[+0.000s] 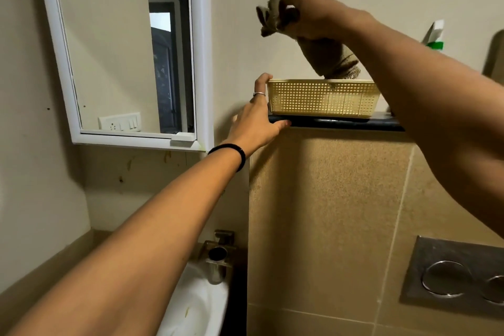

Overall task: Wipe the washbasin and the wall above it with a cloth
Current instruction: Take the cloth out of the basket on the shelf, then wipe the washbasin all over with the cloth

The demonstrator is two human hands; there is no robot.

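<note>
Dark ledge [341,123] beside mirror [122,49]: left hand [256,120] clasping basket [323,98] end. Right hand [308,13] raised, pinching cloth [324,57] (hanging into basket). Washbasin [196,303] low.

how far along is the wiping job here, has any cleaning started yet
Barely begun. Done: the cloth is in the right hand, held above the yellow basket on the dark ledge. In hand: the left hand steadies the basket's end. Left: everything; the washbasin still shows yellowish marks, and stains remain on the wall below the mirror.
</note>
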